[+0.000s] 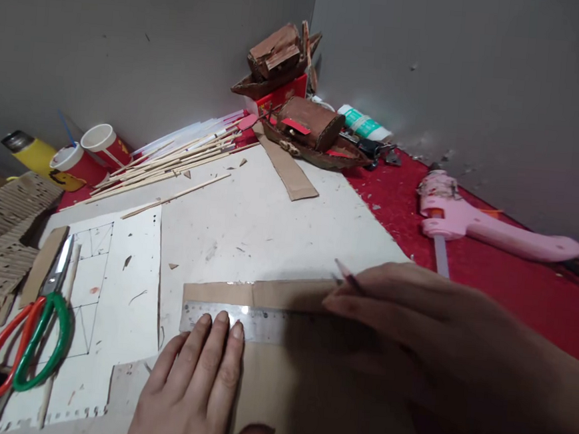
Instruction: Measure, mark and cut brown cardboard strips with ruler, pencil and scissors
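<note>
A clear ruler [266, 323] lies across a brown cardboard sheet [276, 390] near the front. My left hand [196, 383] rests on the cardboard with fingers stretched out, the fingertips pressing on the left part of the ruler. A pencil [348, 275] is pinched in my right hand [412, 313], its tip pointing up and left, near the far edge of the cardboard and beyond the ruler's right part. My right hand's shadow falls over the cardboard and the ruler's right end.
Scissors [50, 332] lie on a drawn paper [133, 291] at left. Behind are wooden sticks [173, 161], two cups [99, 145], a yellow bottle [38, 160], a cardboard strip [290, 170] and two cardboard boats [311, 122]. A pink glue gun [509, 231] lies at right.
</note>
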{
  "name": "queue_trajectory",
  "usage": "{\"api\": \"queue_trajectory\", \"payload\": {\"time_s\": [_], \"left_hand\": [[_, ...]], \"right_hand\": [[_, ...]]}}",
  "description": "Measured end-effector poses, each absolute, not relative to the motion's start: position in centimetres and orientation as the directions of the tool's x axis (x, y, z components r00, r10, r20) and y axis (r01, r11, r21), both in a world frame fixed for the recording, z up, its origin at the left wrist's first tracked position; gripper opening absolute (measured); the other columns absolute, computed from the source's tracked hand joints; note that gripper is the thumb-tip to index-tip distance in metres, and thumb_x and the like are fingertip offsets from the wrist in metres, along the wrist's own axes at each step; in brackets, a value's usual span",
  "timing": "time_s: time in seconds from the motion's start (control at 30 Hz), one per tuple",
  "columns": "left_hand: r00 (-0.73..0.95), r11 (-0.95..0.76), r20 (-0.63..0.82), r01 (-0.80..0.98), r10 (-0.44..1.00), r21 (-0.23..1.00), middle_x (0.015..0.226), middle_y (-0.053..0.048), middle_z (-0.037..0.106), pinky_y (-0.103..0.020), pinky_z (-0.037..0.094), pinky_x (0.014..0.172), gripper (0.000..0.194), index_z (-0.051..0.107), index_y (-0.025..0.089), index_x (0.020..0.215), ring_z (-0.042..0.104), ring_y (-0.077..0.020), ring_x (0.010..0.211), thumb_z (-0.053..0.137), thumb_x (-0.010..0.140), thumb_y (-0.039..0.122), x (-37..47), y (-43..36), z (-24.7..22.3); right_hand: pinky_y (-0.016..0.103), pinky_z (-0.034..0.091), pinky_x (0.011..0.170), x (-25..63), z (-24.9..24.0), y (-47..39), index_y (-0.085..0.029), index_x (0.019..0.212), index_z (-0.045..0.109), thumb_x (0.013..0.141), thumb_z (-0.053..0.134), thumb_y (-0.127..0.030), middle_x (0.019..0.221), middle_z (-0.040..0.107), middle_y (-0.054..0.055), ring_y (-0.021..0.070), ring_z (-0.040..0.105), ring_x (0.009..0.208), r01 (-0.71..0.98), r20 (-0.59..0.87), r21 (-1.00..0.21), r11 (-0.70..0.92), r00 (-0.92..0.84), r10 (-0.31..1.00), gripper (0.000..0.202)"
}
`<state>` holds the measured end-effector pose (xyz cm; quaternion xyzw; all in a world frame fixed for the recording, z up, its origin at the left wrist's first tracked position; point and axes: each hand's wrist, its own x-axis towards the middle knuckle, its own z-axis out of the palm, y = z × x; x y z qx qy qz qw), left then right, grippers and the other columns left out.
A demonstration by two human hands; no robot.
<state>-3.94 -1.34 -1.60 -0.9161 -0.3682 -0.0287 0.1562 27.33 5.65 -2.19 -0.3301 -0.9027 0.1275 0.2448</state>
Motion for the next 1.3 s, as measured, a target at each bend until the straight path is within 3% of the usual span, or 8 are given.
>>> {"api": "queue_trajectory", "payload": {"time_s": [0.17, 0.33, 0.53, 0.77, 0.93, 1.03, 1.3], "left_hand": [[0.737, -0.694, 0.171, 0.674, 0.654, -0.252, 0.135, -0.019, 0.063, -0.042, 0.038, 0.094, 0.077, 0.054, 0.004, 0.138, 0.054, -0.0332, 0.12, 0.056, 0.087, 0.063, -4.1, -1.1, -1.6], [0.762, -0.728, 0.171, 0.647, 0.624, -0.226, 0.136, -0.023, 0.06, -0.049, 0.036, 0.099, 0.08, 0.053, 0.001, 0.138, 0.051, -0.0394, 0.124, 0.059, 0.086, 0.062, -4.1, -0.6, -1.6], [0.786, -0.75, 0.184, 0.618, 0.59, -0.235, 0.137, -0.02, 0.061, -0.045, 0.04, 0.1, 0.074, 0.055, 0.001, 0.136, 0.052, -0.0381, 0.127, 0.061, 0.088, 0.057, -4.0, -0.7, -1.4], [0.787, -0.758, 0.207, 0.616, 0.581, -0.215, 0.134, -0.018, 0.064, -0.042, 0.042, 0.099, 0.069, 0.058, 0.003, 0.135, 0.056, -0.0353, 0.123, 0.063, 0.088, 0.053, -4.0, -1.2, -1.2], [0.769, -0.752, 0.196, 0.638, 0.609, -0.167, 0.138, -0.017, 0.061, -0.043, 0.04, 0.099, 0.07, 0.054, 0.01, 0.141, 0.055, -0.0333, 0.122, 0.062, 0.088, 0.054, -4.1, -0.9, -1.2], [0.768, -0.751, 0.197, 0.639, 0.609, -0.169, 0.136, -0.018, 0.063, -0.044, 0.041, 0.097, 0.069, 0.055, 0.008, 0.139, 0.057, -0.0328, 0.12, 0.061, 0.089, 0.054, -4.1, -0.8, -1.1], [0.758, -0.745, 0.27, 0.645, 0.594, -0.17, 0.119, -0.014, 0.072, -0.04, 0.047, 0.088, 0.051, 0.064, 0.006, 0.126, 0.063, -0.0285, 0.107, 0.062, 0.092, 0.043, -3.6, -1.1, -0.9]], "right_hand": [[0.039, 0.055, 0.091, 26.8, -1.8, 4.9, -0.018, 0.117, 0.068, 0.101, 0.047, -0.022, 0.113, 0.074, 0.011, 0.0241, 0.066, 0.107, 0.508, 0.352, -0.307, 0.805, -0.725, 0.592, 0.027], [0.035, 0.055, 0.091, 27.0, -1.0, 5.2, -0.019, 0.117, 0.068, 0.101, 0.036, -0.012, 0.111, 0.074, 0.009, 0.0213, 0.066, 0.108, 0.512, 0.292, -0.343, 0.787, -0.739, 0.607, 0.036], [0.036, 0.056, 0.093, 27.3, -0.5, 5.5, -0.017, 0.119, 0.068, 0.096, 0.04, -0.005, 0.112, 0.075, 0.012, 0.0213, 0.066, 0.11, 0.467, 0.269, -0.362, 0.807, -0.776, 0.57, 0.038], [0.038, 0.057, 0.096, 27.9, -0.5, 4.8, -0.017, 0.128, 0.063, 0.096, 0.042, -0.01, 0.126, 0.07, 0.012, 0.0242, 0.063, 0.119, 0.497, 0.245, -0.325, 0.804, -0.777, 0.58, 0.039], [0.035, 0.057, 0.093, 27.8, -1.0, 5.1, -0.017, 0.124, 0.065, 0.096, 0.042, -0.007, 0.114, 0.073, 0.012, 0.0226, 0.065, 0.113, 0.46, 0.252, -0.377, 0.804, -0.785, 0.567, 0.038], [0.034, 0.058, 0.089, 27.8, -0.9, 5.2, -0.016, 0.122, 0.066, 0.094, 0.045, -0.009, 0.11, 0.074, 0.012, 0.0218, 0.066, 0.107, 0.431, 0.242, -0.403, 0.807, -0.8, 0.549, 0.036], [0.041, 0.056, 0.097, 28.2, -1.2, 4.1, -0.015, 0.135, 0.058, 0.09, 0.048, -0.009, 0.128, 0.068, 0.014, 0.0252, 0.06, 0.123, 0.508, 0.24, -0.309, 0.804, -0.776, 0.583, 0.046]]}}
